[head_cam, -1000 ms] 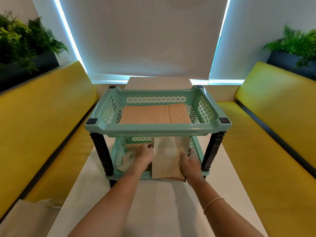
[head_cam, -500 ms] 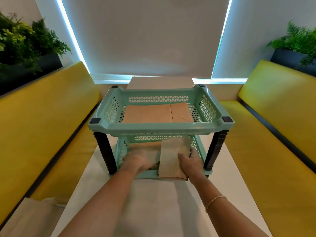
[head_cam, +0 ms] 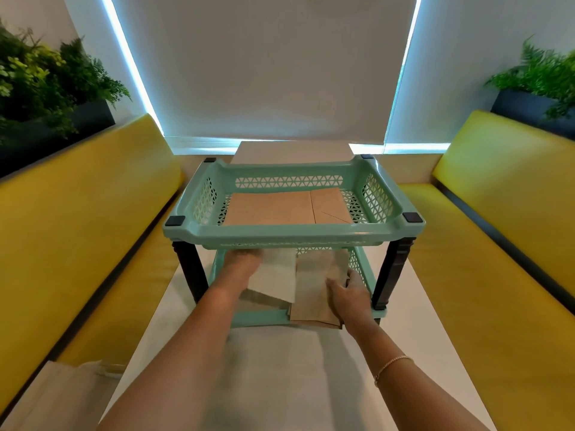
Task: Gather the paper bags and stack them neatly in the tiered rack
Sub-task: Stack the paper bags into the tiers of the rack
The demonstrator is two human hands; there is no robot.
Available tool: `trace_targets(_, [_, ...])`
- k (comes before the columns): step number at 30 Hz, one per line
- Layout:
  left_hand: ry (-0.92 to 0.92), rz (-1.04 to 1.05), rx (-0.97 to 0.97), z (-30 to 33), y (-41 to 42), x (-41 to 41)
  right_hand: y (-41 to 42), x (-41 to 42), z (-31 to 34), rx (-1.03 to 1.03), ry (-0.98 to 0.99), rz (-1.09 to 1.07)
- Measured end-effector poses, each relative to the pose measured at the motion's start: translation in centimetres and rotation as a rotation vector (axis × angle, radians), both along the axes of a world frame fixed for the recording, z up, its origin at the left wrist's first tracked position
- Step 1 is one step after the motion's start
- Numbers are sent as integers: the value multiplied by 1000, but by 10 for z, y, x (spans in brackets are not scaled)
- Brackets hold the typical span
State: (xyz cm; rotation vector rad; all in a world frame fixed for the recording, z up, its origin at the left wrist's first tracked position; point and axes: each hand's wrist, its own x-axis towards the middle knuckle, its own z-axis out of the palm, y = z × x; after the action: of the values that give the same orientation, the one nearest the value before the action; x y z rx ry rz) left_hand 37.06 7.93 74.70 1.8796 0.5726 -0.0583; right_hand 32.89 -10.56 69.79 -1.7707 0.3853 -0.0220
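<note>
Nearest to me, both forearms reach forward over the white table [head_cam: 420, 309]; a thin bracelet [head_cam: 392, 364] circles the right wrist, and a pale cloth bag [head_cam: 59, 396] lies at the near left corner beside the yellow bench [head_cam: 81, 219]. My right hand [head_cam: 350, 298] rests on the brown paper bag [head_cam: 314, 290] that lies in the lower tier of the mint tiered rack [head_cam: 292, 231], its near end hanging over the tier's front rim; the thumb lies on top of the bag and the fingers [head_cam: 354, 276] curl round its right edge, so they are clamped on it. My left hand [head_cam: 241, 262] reaches deeper into the same tier, just under the upper tray's front rim; it sits at the far left corner of the lighter paper bag [head_cam: 277, 276], which lies tilted and overlaps the brown one's left side; its fingers are hidden from me, so I cannot tell whether they are apart or closed. Above, a flat brown bag [head_cam: 280, 208] lies in the upper tray; beyond the rack hangs a white blind [head_cam: 264, 73], with plants [head_cam: 46, 79] at either side.
</note>
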Motion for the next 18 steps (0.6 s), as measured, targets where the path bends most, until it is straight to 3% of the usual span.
trace_targets(3, [115, -10, -273, -8, 0, -5, 1, 0, 1, -17, -3, -6])
trace_targets(6, [163, -29, -331, -17, -8, -12, 1, -1, 2, -25, -2, -9])
trace_targets(12, [86, -29, -132, -49, -20, -9, 2, -2, 2, -16, 5, -11])
trace_targets(18, [41, -74, 47, -39, -45, -23, 3, -4, 4, -26, -22, 2])
